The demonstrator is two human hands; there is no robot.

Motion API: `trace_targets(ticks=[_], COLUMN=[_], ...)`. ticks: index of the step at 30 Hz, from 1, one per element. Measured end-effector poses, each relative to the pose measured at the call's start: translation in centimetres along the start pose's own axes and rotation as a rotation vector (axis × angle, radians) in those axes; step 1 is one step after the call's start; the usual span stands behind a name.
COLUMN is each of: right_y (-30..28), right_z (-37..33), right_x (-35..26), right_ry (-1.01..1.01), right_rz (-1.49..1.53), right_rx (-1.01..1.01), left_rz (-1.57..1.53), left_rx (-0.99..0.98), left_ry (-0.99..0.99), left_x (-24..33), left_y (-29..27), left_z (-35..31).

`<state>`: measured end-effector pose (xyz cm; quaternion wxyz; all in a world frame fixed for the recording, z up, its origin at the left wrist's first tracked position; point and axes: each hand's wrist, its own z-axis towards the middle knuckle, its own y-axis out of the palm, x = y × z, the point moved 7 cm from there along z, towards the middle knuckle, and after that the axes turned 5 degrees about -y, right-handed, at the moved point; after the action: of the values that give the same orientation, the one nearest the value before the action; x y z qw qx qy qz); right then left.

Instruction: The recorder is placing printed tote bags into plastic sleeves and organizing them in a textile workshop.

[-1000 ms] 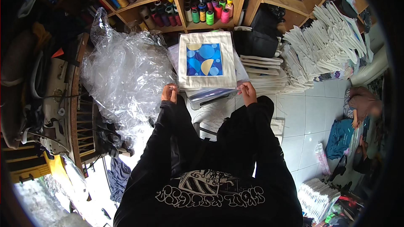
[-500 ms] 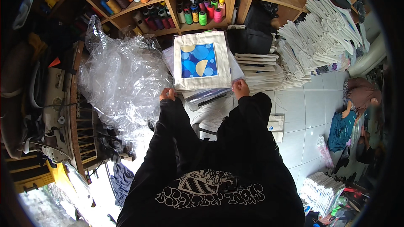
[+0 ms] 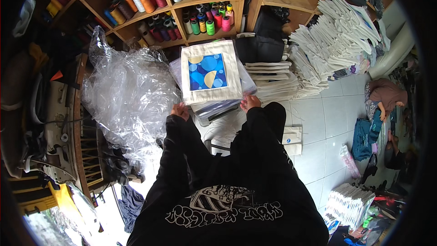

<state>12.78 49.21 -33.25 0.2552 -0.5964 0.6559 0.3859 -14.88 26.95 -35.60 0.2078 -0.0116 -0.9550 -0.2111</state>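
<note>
My cream bag [image 3: 233, 75], its panel printed with blue and yellow circles, lies flat just past my fingers, print upward, on a stack of clear plastic [image 3: 248, 83]. My left hand [image 3: 180, 110] is at the bag's seven o'clock corner, with the bag toward one o'clock from those fingers; my right hand [image 3: 250, 103] is just off the four o'clock corner, with the bag toward ten. The fingers on both sides are curled in; I cannot tell whether they pinch the bag, the plastic beneath it or nothing. A crumpled heap of clear wrap [image 3: 132, 95] glistens at ten o'clock from my left hand. Folded bags [image 3: 273, 77] are piled between one and two o'clock from my right, and spools [image 3: 210, 27] line the shelf [image 3: 180, 43] at twelve. A seated person [image 3: 387, 94] works at three o'clock.
</note>
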Motion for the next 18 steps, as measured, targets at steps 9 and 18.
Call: trace_targets(ticks=[9, 18], right_y=[8.4, 7.3], right_z=[-14.4, -11.1], right_x=[-8.4, -3.9], right_ry=[-1.370, -1.379], right_rz=[-0.982, -1.519], right_rx=[-0.227, -0.174], left_rz=[1.635, 1.921], left_rx=[0.078, -0.128], left_ry=[1.656, 1.668], left_x=[-1.6, -5.1], left_y=[13.8, 13.9], left_z=[-17.0, -12.8])
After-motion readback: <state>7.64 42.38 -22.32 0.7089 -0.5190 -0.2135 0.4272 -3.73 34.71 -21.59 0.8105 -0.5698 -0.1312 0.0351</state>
